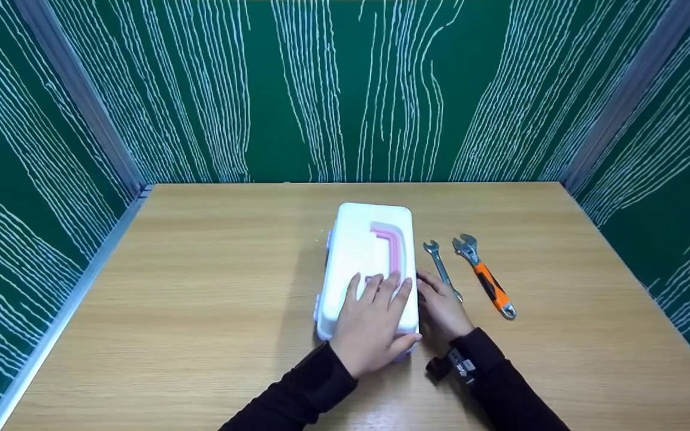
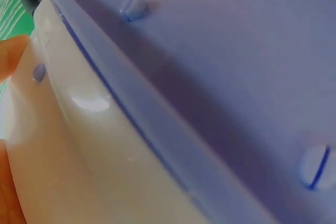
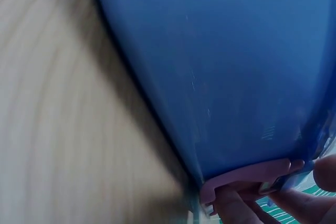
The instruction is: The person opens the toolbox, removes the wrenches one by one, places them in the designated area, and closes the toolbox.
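Observation:
A storage box with a white lid and a pink handle set into its top stands on the table. My left hand lies on the near part of the lid, its fingers extended and spread. At the box's right side is my right hand. The right wrist view shows its fingers tucked behind a pink latch on the blue-looking box body, the thumb near the lid's edge. In the left wrist view, the lavender body wall borders the glossy lid. The box's contents are hidden.
Right of the box lie an open-end wrench, partly behind the right hand, and an adjustable wrench with an orange and black handle. Green panels with white lines surround the wooden table at the back and sides.

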Motion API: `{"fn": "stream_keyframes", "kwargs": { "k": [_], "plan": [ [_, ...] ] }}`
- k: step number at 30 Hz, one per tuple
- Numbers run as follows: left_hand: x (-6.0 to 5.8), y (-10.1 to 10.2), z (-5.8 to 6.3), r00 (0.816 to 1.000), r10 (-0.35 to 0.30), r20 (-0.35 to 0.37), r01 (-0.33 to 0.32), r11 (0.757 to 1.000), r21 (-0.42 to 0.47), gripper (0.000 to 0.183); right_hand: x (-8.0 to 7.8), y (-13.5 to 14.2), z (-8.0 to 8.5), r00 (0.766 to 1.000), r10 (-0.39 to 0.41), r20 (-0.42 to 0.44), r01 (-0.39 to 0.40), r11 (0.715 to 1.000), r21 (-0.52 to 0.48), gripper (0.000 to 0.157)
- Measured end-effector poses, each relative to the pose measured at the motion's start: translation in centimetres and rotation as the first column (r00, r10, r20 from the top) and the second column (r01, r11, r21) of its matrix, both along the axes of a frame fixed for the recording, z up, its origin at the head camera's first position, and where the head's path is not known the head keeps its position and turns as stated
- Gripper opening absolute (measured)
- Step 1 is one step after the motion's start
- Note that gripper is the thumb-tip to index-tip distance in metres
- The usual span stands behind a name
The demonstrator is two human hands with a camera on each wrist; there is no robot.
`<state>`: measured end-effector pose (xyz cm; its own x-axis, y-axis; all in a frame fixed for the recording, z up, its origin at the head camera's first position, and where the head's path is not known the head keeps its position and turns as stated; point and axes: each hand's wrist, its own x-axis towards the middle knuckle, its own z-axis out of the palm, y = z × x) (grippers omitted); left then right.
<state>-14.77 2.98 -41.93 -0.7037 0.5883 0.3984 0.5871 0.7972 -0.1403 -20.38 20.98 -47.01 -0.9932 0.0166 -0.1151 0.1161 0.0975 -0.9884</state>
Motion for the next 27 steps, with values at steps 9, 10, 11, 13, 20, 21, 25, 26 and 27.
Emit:
{"fn": "stream_keyframes", "kwargs": {
  "k": [9,10,11,13,20,21,25,26,27],
  "plan": [
    [0.0,0.1,-0.2,1.000,0.005,-0.004,-0.005,1.000,-0.008,0.081,0.0,0.1,-0.2,1.000,0.013,0.002,-0.013,0.999,-0.040,0.045],
    [0.0,0.1,-0.2,1.000,0.005,-0.008,-0.005,1.000,-0.006,0.081,-0.1,0.1,-0.2,1.000,0.015,-0.005,-0.015,1.000,-0.025,0.044],
    [0.0,0.1,-0.2,1.000,0.006,-0.015,-0.006,1.000,-0.004,0.081,0.0,0.2,-0.2,1.000,0.019,-0.017,-0.019,1.000,-0.009,0.044],
    [0.0,0.2,-0.3,0.999,0.009,-0.034,-0.009,1.000,0.000,0.081,-0.1,0.3,-0.2,0.999,0.028,-0.031,-0.027,0.999,0.020,0.044],
    [0.0,0.3,-0.2,0.999,0.011,-0.041,-0.011,1.000,-0.007,0.081,-0.4,1.2,0.1,0.997,0.069,-0.035,-0.066,0.995,0.069,0.046],
    [0.0,0.3,-0.2,0.999,0.013,-0.035,-0.013,1.000,-0.010,0.081,-0.4,1.3,0.1,0.997,0.071,-0.033,-0.068,0.995,0.070,0.046],
    [-0.1,0.2,-0.3,0.999,0.020,-0.026,-0.020,1.000,-0.018,0.082,-0.6,1.6,0.3,0.996,0.082,-0.022,-0.080,0.995,0.062,0.046],
    [-0.1,0.2,-0.3,0.999,0.021,-0.027,-0.021,1.000,-0.018,0.082,-0.7,1.6,0.3,0.996,0.085,-0.019,-0.083,0.994,0.065,0.046],
    [-0.1,0.2,-0.3,0.999,0.020,-0.026,-0.021,1.000,-0.017,0.082,-0.7,1.6,0.4,0.996,0.089,-0.017,-0.088,0.994,0.064,0.046]
  ]
}}
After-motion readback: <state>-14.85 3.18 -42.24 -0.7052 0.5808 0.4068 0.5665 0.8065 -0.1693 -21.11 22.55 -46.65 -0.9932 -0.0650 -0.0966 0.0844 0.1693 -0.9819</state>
